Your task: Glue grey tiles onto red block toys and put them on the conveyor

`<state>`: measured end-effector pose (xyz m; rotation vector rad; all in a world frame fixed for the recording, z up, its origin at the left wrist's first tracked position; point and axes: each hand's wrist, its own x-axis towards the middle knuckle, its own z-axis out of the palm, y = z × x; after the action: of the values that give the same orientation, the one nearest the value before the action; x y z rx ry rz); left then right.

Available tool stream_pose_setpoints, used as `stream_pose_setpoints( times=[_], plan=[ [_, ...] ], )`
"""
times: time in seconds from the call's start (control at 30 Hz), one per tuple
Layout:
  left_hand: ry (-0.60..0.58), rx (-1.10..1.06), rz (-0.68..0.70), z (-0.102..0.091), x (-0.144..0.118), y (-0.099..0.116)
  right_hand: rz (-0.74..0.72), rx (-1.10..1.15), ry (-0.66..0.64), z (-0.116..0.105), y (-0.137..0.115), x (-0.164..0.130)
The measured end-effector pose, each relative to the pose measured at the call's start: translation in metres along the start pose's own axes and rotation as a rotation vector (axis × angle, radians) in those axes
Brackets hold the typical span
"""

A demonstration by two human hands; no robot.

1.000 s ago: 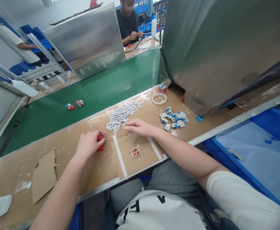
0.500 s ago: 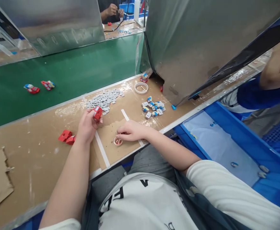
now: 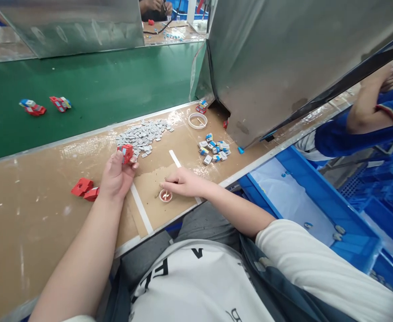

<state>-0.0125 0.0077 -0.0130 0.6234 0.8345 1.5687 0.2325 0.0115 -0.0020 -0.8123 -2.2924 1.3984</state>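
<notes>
Person, seated, seen from above. Upper garment: white short-sleeved T-shirt; right sleeve [image 3: 320, 264] ends above the elbow, toward 4 o'clock of the view; a sliver of the left sleeve shows at the lower edge, near 7 o'clock. Chest print: large black block letters, partly cut off, at 6 o'clock. Dark blue-grey strap or fabric band runs diagonally across the shirt's right side. Lower garment: grey trousers [image 3: 206, 226], visible at the lap. Forearms bare. Left hand [image 3: 116, 176] and right hand [image 3: 183, 183]: no gloves, rings or watch visible.
</notes>
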Motion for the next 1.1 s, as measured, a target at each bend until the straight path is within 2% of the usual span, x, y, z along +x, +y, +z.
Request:
stream_pose_setpoints(
  times=[0.07, 0.2, 0.33, 0.47, 0.63, 0.77, 0.93, 1.1],
  plan=[
    [0.016, 0.010, 0.005, 0.001, 0.000, 0.000, 0.114, 0.120, 0.066, 0.003, -0.001, -0.001],
    [0.025, 0.054, 0.001, 0.002, 0.000, 0.000, 0.253, 0.247, 0.093, 0.004, -0.003, -0.004],
    [0.017, 0.034, 0.006, 0.003, 0.000, -0.001, 0.322, 0.233, 0.102, 0.003, -0.005, -0.006],
    [0.039, 0.033, 0.002, 0.003, 0.000, -0.001, 0.329, 0.227, 0.101, 0.003, -0.006, -0.007],
    [0.028, 0.156, -0.015, 0.008, -0.004, -0.001, 0.223, 0.315, 0.224, 0.004, -0.002, -0.009],
    [0.024, 0.403, -0.026, 0.009, -0.008, -0.003, 0.103, 0.458, 0.358, 0.002, 0.004, -0.009],
    [-0.098, 0.704, -0.040, 0.010, -0.015, -0.005, -0.030, 0.519, 0.479, -0.003, 0.000, -0.002],
    [-0.152, 0.740, -0.106, 0.013, -0.016, -0.003, -0.168, 0.522, 0.585, -0.003, -0.005, 0.017]
  ],
)
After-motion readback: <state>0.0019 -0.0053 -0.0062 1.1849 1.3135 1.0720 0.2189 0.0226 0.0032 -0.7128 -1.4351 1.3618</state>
